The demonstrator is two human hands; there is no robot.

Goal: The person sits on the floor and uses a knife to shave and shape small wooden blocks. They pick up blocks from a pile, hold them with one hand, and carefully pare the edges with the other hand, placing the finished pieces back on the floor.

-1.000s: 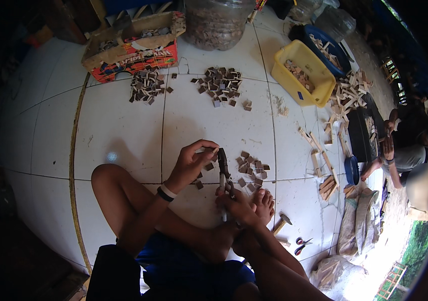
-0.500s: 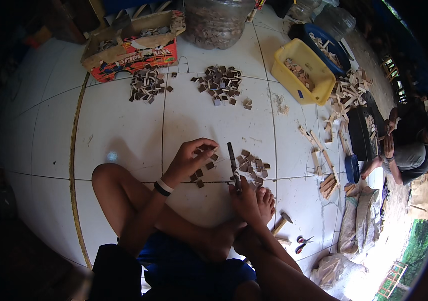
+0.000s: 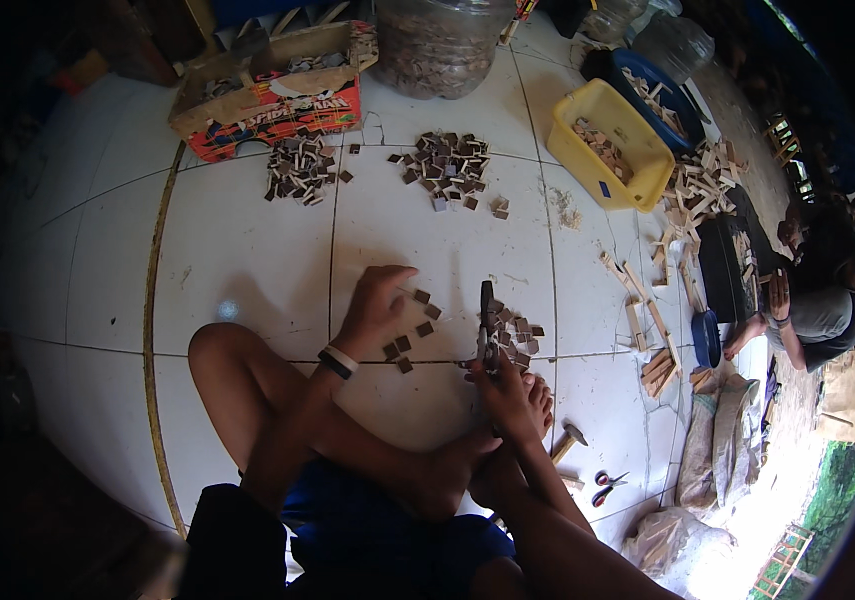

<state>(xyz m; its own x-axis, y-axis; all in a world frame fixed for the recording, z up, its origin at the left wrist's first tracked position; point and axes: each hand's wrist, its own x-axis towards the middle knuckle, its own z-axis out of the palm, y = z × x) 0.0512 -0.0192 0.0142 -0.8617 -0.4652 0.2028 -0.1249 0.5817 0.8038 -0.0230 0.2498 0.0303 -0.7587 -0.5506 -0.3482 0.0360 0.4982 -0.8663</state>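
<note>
My left hand (image 3: 372,308) hovers over the white tiled floor, fingers curved and apart, with nothing visible in it. Just right of it lie several loose small dark-faced square pieces (image 3: 425,328) with pale edges. My right hand (image 3: 505,395), by my bare foot, is closed on a long narrow dark tool (image 3: 487,310). Its tip points away from me; its exact kind is unclear. Beside the tool sits a small heap of similar squares (image 3: 522,335), partly hidden by tool and hand. Two larger heaps of squares lie farther off, one left (image 3: 297,168) and one centre (image 3: 447,165).
Beyond the heaps stand a cardboard box (image 3: 287,115) and a clear plastic container (image 3: 437,60). A yellow tub (image 3: 597,110), wooden sticks (image 3: 692,185) and a blue basin (image 3: 692,120) are at right. A hammer (image 3: 572,437) and scissors (image 3: 605,487) lie near my foot. Another person (image 3: 817,300) sits far right.
My left hand has opened and drawn back slightly from the loose squares. My right hand has shifted a little right, turning the tool more upright over the small heap.
</note>
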